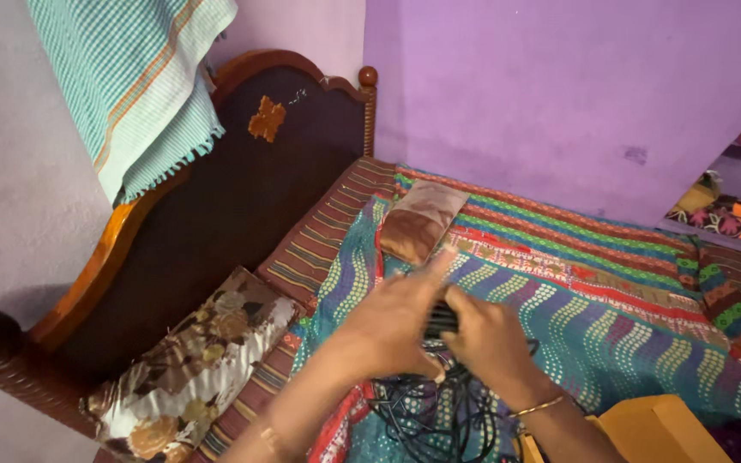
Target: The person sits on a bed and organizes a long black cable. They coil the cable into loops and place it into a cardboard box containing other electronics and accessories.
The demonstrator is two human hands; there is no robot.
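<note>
Both of my hands meet over a small dark device (441, 320) above the patterned bedspread (611, 326). My left hand (392, 321) covers the device from the left, fingers stretched towards the far side. My right hand (486, 339) grips it from the right; a thin gold bangle sits on that wrist. A tangle of black cable (435, 416) hangs and lies below the hands on the bed. Most of the device is hidden by my fingers.
A brown satin pillow (418, 221) lies beyond the hands. A floral pillow (190, 364) leans on the dark wooden headboard (216, 206), with a checked green towel (135, 86) draped over it. A yellow cardboard box (653, 433) sits at the lower right. Purple walls close the corner.
</note>
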